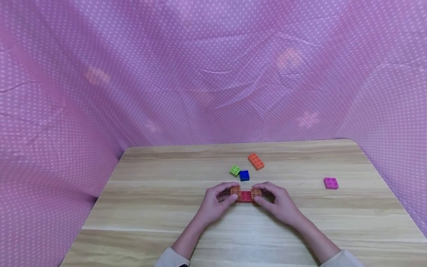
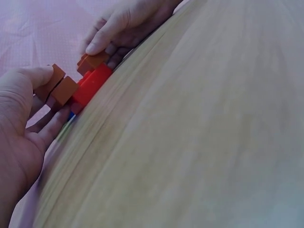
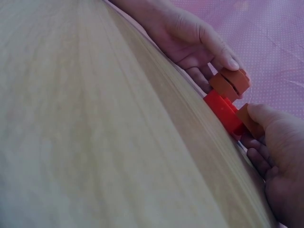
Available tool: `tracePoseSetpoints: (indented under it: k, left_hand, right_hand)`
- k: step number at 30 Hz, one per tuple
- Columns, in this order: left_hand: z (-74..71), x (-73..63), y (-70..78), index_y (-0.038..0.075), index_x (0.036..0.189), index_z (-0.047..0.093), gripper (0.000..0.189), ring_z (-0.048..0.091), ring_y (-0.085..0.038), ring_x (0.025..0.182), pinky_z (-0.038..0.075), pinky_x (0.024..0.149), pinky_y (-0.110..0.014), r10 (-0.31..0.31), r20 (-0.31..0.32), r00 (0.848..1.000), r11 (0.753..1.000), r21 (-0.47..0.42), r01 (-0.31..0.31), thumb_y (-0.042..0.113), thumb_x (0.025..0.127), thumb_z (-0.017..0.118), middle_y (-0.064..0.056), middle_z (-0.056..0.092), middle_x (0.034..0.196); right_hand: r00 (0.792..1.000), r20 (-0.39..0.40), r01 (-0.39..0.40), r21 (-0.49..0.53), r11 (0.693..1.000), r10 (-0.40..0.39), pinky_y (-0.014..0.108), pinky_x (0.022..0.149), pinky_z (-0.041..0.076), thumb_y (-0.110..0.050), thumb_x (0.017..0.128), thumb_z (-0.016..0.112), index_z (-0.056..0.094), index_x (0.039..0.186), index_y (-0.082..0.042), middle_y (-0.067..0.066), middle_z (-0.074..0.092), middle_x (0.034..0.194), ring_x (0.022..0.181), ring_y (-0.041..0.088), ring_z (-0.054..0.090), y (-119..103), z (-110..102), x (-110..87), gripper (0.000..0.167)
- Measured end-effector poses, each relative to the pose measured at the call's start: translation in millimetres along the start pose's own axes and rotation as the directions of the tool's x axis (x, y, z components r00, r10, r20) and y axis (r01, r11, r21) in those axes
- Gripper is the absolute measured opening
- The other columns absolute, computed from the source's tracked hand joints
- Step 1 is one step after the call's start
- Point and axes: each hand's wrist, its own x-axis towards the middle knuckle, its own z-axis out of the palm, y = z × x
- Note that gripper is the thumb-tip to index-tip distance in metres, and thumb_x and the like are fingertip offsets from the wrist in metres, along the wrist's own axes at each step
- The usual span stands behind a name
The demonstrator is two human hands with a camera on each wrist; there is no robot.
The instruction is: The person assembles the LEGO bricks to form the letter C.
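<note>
A red toy building brick [image 1: 245, 196] lies on the table between both hands. My left hand [image 1: 215, 202] pinches a brown-orange brick [image 1: 235, 190] over the red brick's left end. From the wrist views, this is a pair of bricks, one above the other, with a thin slanted gap between the upper brick [image 3: 235, 78] and the lower brick [image 3: 222, 88]. On the red brick's right end sits another brown-orange brick [image 1: 256, 193], which my right hand [image 1: 278, 204] grips between thumb and fingers. Part of the red brick is hidden under the brown-orange ones.
Just beyond the hands lie a lime green brick [image 1: 235, 170] and a dark blue brick [image 1: 244, 175], close together. Farther back is a longer orange brick [image 1: 255, 161]. A magenta brick [image 1: 331, 183] lies to the right on the wooden table [image 1: 150, 193]. Pink dotted cloth [image 1: 213, 74] hangs around the table.
</note>
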Motion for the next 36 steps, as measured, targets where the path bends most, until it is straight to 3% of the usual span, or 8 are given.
tracePoseSetpoints:
  k: [17, 21, 25, 31, 36]
  left_hand:
    - [3.7, -0.9, 7.4, 0.013, 0.133, 0.072, 0.037, 0.07, -0.023, 0.117, 0.061, 0.097, -0.031, -0.031, 0.013, 0.999, 0.999, -0.008, 0.031, 0.011, 0.096, 0.078, -0.006, 0.073, 0.127]
    - [8.7, -1.3, 3.1, 0.007, 0.128, 0.075, 0.029, 0.074, -0.015, 0.099, 0.064, 0.084, -0.029, -0.041, -0.035, 0.999, 0.998, 0.041, 0.043, 0.017, 0.1, 0.075, -0.009, 0.077, 0.117]
    - [12.3, -1.5, -0.6, 0.004, 0.125, 0.076, 0.028, 0.074, -0.013, 0.086, 0.066, 0.072, -0.031, -0.064, -0.056, 0.996, 0.997, 0.031, 0.066, 0.02, 0.102, 0.073, -0.011, 0.079, 0.11]
    - [11.6, -2.1, -3.3, 0.017, 0.133, 0.074, 0.034, 0.071, -0.017, 0.114, 0.062, 0.093, -0.029, -0.027, -0.043, 0.999, 0.999, 0.044, 0.029, 0.025, 0.1, 0.076, -0.002, 0.076, 0.124]
    - [11.5, -2.0, -3.3, 0.019, 0.134, 0.072, 0.035, 0.069, -0.023, 0.119, 0.062, 0.094, -0.032, 0.002, -0.01, 1.0, 1.0, 0.002, -0.001, 0.022, 0.099, 0.077, -0.004, 0.074, 0.127]
  right_hand:
    - [1.0, 0.009, 0.002, 0.012, 1.0, -0.002, 0.031, 0.091, 0.06, -0.016, 0.096, 0.08, 0.073, 0.129, -0.009, -0.01, 0.074, 0.113, 0.104, 0.013, 0.069, 0, -3, -2.8, 0.035]
    - [1.0, 0.021, 0.01, 0.024, 1.0, -0.01, 0.03, 0.094, 0.059, -0.019, 0.099, 0.077, 0.074, 0.127, -0.01, -0.008, 0.075, 0.115, 0.107, 0.013, 0.07, 0, -4, -3.6, 0.029]
    - [0.999, 0.033, 0.013, 0.039, 0.999, -0.014, 0.028, 0.099, 0.056, -0.019, 0.101, 0.074, 0.075, 0.124, -0.012, -0.007, 0.076, 0.117, 0.111, 0.014, 0.07, 1, -5, -5.0, 0.025]
    - [0.999, 0.043, -0.029, 0.051, 0.998, 0.027, 0.029, 0.097, 0.057, -0.022, 0.096, 0.08, 0.074, 0.128, -0.013, -0.01, 0.075, 0.119, 0.113, 0.014, 0.069, 0, -7, -6.2, 0.034]
    - [0.999, 0.046, -0.031, 0.053, 0.998, 0.029, 0.029, 0.097, 0.057, -0.023, 0.094, 0.082, 0.072, 0.131, -0.013, -0.008, 0.074, 0.123, 0.115, 0.015, 0.068, 0, -7, -5.8, 0.039]
